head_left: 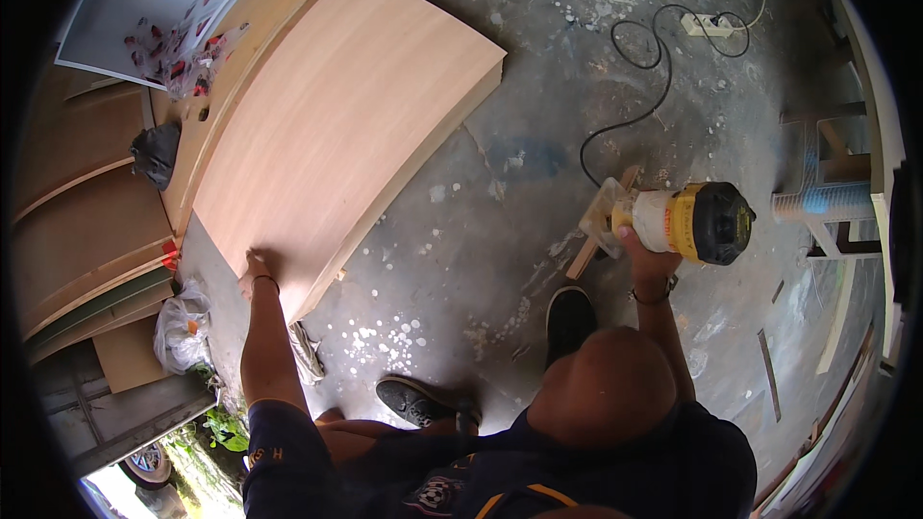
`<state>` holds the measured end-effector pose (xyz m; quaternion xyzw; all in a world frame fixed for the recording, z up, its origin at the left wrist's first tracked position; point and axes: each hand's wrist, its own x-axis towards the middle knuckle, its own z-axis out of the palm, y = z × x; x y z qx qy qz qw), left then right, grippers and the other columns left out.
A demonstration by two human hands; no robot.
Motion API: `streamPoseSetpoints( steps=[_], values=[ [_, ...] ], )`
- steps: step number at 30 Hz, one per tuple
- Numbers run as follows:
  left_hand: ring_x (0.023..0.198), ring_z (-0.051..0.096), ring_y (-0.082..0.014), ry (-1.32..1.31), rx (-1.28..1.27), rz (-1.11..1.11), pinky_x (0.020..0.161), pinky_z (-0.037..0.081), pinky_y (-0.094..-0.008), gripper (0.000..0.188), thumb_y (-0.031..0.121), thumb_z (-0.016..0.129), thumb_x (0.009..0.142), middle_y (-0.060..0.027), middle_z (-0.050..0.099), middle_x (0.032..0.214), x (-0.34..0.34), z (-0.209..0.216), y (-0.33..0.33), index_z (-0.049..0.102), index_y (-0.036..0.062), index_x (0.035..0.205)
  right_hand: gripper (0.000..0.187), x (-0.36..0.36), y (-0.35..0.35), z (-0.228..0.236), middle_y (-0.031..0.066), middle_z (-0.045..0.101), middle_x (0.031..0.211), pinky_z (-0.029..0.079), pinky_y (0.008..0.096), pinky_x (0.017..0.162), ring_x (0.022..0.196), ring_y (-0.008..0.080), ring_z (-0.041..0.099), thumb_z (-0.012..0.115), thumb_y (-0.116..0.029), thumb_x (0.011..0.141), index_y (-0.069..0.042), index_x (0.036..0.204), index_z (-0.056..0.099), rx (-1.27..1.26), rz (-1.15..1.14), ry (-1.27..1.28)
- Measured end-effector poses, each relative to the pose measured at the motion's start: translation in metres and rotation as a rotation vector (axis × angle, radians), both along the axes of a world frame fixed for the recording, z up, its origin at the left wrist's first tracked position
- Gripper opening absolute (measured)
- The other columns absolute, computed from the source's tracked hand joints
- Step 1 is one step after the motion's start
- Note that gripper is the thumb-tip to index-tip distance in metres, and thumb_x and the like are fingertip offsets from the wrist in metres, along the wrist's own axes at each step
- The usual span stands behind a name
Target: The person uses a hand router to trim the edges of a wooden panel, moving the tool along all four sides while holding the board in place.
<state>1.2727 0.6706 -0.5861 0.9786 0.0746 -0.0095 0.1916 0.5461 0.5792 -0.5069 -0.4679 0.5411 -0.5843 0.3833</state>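
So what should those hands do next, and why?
I'd maybe move the yellow-and-black cylindrical power tool toward the long, pale wooden panel: the right hand grips it off to the side, while the left hand touches the panel's near end.

The wooden panel (346, 115) is lying broad face up, showing pale pinkish-brown grain and a thick side; its length is running diagonally from lower left to upper right. The yellow, white and black corded power tool (679, 221) is being held sideways, clear base (601, 213) pointing left, well apart from the panel.
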Motion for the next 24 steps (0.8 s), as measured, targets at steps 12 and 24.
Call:
streamPoseSetpoints(
  steps=[12, 24],
  values=[
    [0.147, 0.010, -0.0312, -0.258, 0.352, -1.950, 0.114, 0.016, -0.0586, 0.087, 0.044, 0.070, 0.078, -0.0085, 0.019, 0.157, -0.455, 0.083, -0.314, 0.027, 0.0191, 0.149, 0.066, -0.009, -0.025, 0.018, 0.0135, 0.055, 0.122, 0.043, 0.0397, 0.098, 0.112, 0.0258, 0.053, 0.075, -0.006, 0.071, -0.001, 0.128, 0.042, -0.118, 0.114, 0.049],
    [0.125, 0.043, -0.0244, -0.375, 0.721, -1.987, 0.099, 0.037, -0.0547, 0.033, 0.016, 0.060, 0.082, -0.0044, 0.059, 0.119, -0.483, 0.060, -0.341, 0.063, 0.0127, 0.115, 0.069, -0.044, -0.040, -0.007, 0.0161, 0.053, 0.123, 0.044, 0.0432, 0.097, 0.113, 0.0300, 0.052, 0.074, -0.024, 0.076, 0.001, 0.130, 0.039, -0.173, 0.086, 0.064]
  ],
)
